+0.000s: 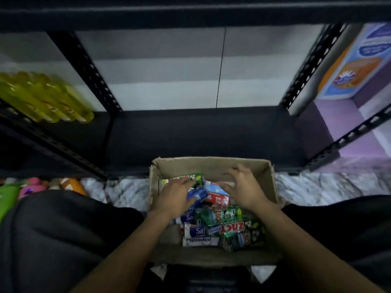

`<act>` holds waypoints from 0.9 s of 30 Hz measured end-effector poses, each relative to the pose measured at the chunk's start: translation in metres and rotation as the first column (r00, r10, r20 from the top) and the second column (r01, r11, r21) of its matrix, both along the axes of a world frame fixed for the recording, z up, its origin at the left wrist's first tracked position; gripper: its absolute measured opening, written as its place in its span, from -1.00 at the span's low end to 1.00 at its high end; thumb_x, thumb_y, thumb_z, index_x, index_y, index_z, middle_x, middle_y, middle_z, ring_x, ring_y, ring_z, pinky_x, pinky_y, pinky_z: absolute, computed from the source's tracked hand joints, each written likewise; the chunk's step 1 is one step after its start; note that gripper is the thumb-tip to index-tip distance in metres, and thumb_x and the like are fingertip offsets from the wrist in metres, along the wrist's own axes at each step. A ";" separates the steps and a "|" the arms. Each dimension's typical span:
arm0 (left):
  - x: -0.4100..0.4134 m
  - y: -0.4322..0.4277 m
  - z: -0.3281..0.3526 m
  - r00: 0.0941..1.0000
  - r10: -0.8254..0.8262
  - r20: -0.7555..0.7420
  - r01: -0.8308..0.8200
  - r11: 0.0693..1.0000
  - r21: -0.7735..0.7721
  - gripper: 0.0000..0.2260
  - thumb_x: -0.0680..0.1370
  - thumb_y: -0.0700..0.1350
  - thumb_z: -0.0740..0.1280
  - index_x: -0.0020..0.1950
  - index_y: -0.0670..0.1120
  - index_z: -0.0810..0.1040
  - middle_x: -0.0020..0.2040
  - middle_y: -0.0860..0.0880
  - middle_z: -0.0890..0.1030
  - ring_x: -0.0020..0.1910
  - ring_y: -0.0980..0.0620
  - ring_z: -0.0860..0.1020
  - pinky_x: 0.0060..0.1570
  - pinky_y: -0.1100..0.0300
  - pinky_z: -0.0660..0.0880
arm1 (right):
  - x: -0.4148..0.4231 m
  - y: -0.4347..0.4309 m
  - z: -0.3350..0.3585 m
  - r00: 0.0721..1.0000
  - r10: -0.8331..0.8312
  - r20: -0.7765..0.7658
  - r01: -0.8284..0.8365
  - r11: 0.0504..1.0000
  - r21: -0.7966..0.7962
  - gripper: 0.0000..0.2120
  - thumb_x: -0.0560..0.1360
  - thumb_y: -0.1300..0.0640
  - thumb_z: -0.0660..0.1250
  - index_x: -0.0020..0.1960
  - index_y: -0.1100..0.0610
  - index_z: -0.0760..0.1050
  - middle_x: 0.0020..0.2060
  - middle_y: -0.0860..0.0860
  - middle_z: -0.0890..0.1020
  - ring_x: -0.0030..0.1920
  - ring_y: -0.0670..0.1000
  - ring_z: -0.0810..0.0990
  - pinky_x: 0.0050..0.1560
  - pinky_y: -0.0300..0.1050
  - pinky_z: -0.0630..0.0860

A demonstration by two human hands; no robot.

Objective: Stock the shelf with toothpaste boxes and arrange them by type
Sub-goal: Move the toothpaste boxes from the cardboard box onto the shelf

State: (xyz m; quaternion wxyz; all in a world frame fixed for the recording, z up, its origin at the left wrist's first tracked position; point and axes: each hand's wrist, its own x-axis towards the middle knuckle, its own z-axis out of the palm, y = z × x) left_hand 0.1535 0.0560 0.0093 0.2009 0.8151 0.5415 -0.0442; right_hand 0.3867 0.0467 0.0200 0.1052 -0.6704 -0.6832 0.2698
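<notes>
Left hand [175,195]: fingers bent over the heap, thumb below and fingers above a dark blue box [197,194], which I hold pinched between them; fingertips also touch a green box [195,178] lying at the far left of the heap. Right hand [243,187]: fingers spread and lightly bent, holding nothing, poised above the heap with the thumb near a light blue box [215,188]. Toothpaste boxes [213,220]: a loose, mixed pile, none sorted, all inside the cardboard carton [211,161]; among them a red box [219,199] just below the light blue one, green boxes marked ZACT [232,227] toward my side, and a white box marked Pepsodent [201,241] at the near left edge of the pile. The carton stands open on the marbled floor [127,191] between my knees, its far wall against the front of the black shelf [190,134]. No toothpaste box lies on that shelf board. Left neighbouring shelf: a pack of yellow bottles [42,98]. Floor at far left: an orange bottle [70,185], pink and green containers, blurred. Right: a coloured poster [359,60] on the wall.
</notes>
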 end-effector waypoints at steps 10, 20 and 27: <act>-0.006 -0.013 -0.098 0.988 0.146 -0.043 -0.151 0.907 -0.394 -0.57 0.53 0.07 0.38 0.35 -0.05 0.49 0.26 -0.12 0.57 0.18 -0.11 0.54 0.11 0.07 0.51 | 0.035 -0.044 -0.091 0.998 -0.052 0.035 0.063 0.855 -0.516 -0.61 0.50 0.01 0.41 0.31 0.03 0.51 0.22 0.04 0.60 0.15 0.07 0.60 0.11 -0.08 0.54; 0.003 -0.030 -0.136 0.942 0.330 -0.060 -0.326 0.856 -0.401 -0.58 0.53 -0.10 0.40 0.36 -0.09 0.41 0.38 -0.11 0.37 0.35 -0.11 0.41 0.30 0.00 0.43 | 0.039 -0.060 -0.123 0.994 -0.053 0.095 0.096 0.845 -0.525 -0.59 0.47 -0.04 0.43 0.28 0.05 0.55 0.26 0.07 0.55 0.25 0.13 0.48 0.24 0.02 0.49; 0.000 -0.022 -0.145 0.948 0.296 -0.118 -0.318 0.854 -0.412 -0.57 0.52 -0.07 0.43 0.33 -0.08 0.39 0.34 -0.14 0.47 0.36 -0.18 0.33 0.29 -0.06 0.40 | 0.030 -0.043 -0.113 0.993 -0.072 0.095 0.112 0.833 -0.542 -0.55 0.44 -0.11 0.42 0.30 -0.06 0.51 0.25 0.01 0.54 0.21 0.11 0.53 0.20 0.10 0.52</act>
